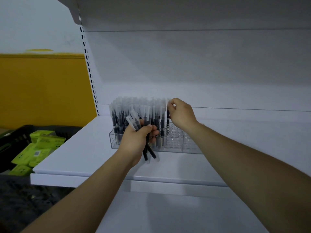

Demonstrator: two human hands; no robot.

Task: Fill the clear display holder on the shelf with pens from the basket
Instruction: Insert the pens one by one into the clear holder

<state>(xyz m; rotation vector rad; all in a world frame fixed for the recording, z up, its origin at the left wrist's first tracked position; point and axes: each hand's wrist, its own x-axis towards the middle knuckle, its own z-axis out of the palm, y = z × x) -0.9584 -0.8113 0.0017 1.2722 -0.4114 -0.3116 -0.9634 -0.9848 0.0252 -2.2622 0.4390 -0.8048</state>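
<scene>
A clear display holder point(183, 142) stands on the white shelf point(80, 153). Its left part is packed with several upright black pens with frosted caps point(133, 108); the holes on its right part stand bare. My left hand point(136, 140) grips a small bundle of pens point(148, 152) in front of the holder, caps up and tips down. My right hand point(180, 113) pinches the cap of one upright pen point(168, 115) at the right edge of the filled rows, its lower end in the holder.
A dark basket point(20, 138) at the lower left holds several bright green boxes point(40, 145). A yellow wall panel point(42, 88) rises behind it. The shelf's back wall point(202, 68) and an upper shelf point(185, 12) enclose the space.
</scene>
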